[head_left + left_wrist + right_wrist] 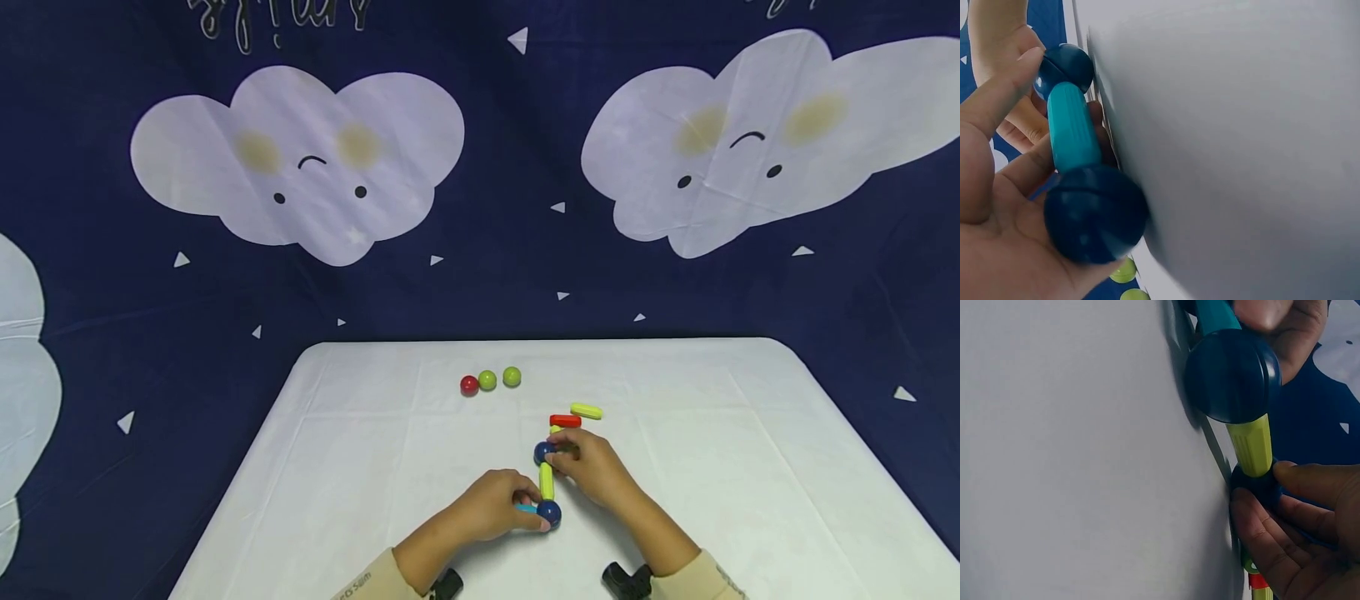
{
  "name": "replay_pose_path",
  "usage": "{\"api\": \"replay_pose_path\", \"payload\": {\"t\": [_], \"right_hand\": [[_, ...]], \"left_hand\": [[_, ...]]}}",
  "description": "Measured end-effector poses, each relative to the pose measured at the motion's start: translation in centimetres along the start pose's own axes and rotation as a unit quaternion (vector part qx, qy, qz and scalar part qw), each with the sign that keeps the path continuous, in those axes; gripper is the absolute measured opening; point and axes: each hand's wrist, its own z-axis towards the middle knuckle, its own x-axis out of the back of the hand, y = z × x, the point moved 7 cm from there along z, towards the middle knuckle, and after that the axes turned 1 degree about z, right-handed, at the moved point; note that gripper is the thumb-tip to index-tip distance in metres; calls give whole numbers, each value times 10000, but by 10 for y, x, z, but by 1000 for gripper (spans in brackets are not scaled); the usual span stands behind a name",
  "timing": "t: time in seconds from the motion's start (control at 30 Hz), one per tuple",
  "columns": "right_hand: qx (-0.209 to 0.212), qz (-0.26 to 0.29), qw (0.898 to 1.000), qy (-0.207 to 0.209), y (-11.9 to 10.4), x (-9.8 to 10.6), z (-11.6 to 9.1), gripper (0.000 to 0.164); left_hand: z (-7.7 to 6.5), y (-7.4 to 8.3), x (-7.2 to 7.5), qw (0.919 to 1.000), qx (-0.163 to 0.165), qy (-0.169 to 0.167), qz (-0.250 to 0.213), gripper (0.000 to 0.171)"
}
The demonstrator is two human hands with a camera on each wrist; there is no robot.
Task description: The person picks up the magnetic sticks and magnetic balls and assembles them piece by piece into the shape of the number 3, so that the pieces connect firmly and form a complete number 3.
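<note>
In the head view my left hand (495,505) grips a dark blue ball (549,513) between thumb and fingers. A light blue rod (1074,128) joins that ball to another blue ball (1095,214) beneath my left palm, seen in the left wrist view. A yellow rod (547,482) runs from the gripped ball to a farther blue ball (543,452). My right hand (596,472) pinches this farther ball with its thumb and fingertips. Just past it, a second yellow rod (555,429) is partly hidden by the right fingers.
A red rod (565,421) and a loose yellow rod (586,411) lie beyond my right hand. Toward the back of the white table (375,417) are a red ball (469,385), a green ball (487,380) and another green ball (512,377). A dark cloud-patterned cloth (517,150) hangs behind.
</note>
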Motion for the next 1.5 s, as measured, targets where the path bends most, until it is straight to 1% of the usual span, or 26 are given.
{"api": "replay_pose_path", "payload": {"t": [0.17,0.27,0.47,0.67,0.73,0.87,0.97,1.1,1.2,1.4,1.5], "right_hand": [[84,-133,9999,13,-1,0,3,25],[76,-137,9999,-20,-1,0,4,24],[46,-157,9998,-70,-1,1,4,25],[-10,-310,9995,34,-3,3,3,26],[3,-347,9993,122,-4,7,3,26],[114,-469,9977,473,-5,20,5,25],[257,-728,9943,731,-5,28,6,23],[332,-1083,9897,878,-2,34,8,23],[289,-1205,9888,836,1,32,10,22],[182,-1342,9889,606,4,25,16,20],[215,-1418,9883,521,3,24,17,19]], "left_hand": [[1,-2,1,9998,-9,-168,-92,29],[0,-4,1,9997,3,-213,-103,30],[-2,-6,3,9998,-70,-186,33,28],[-3,-8,2,9998,-3,-166,-53,28],[-3,-8,3,9998,-7,-169,-47,28],[-3,-7,3,9998,-35,-174,16,28],[-3,-7,3,9998,-53,-176,43,28],[-4,-6,3,9998,-57,-190,77,28],[-4,-6,3,9998,-37,-197,83,28],[-4,-5,4,9998,-39,-184,7,28],[-5,-5,4,9998,-4,-194,-39,28]]}}
